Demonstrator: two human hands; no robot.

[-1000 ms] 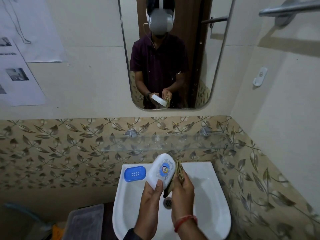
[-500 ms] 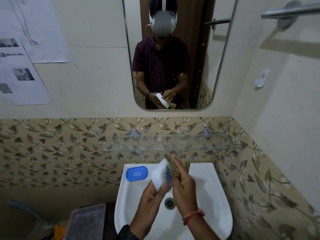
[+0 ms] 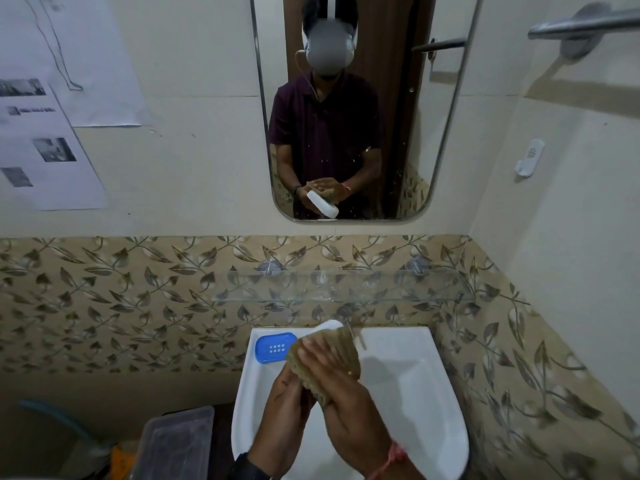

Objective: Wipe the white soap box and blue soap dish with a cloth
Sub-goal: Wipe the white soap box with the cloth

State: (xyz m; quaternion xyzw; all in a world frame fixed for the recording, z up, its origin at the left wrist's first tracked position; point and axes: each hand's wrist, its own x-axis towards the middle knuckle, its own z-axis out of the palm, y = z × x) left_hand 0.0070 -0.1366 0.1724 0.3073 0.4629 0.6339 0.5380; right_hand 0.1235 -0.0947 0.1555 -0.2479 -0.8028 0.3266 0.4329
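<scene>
Left hand (image 3: 286,408) round white soap box (image 3: 329,326), right hand (image 3: 348,419) flat on cloth (image 3: 343,351).

Soap dish (image 3: 276,348) on sink (image 3: 408,393) rim back-left, soap box (image 3: 327,326) just right under cloth (image 3: 341,353), shelf (image 3: 346,291) above.
</scene>
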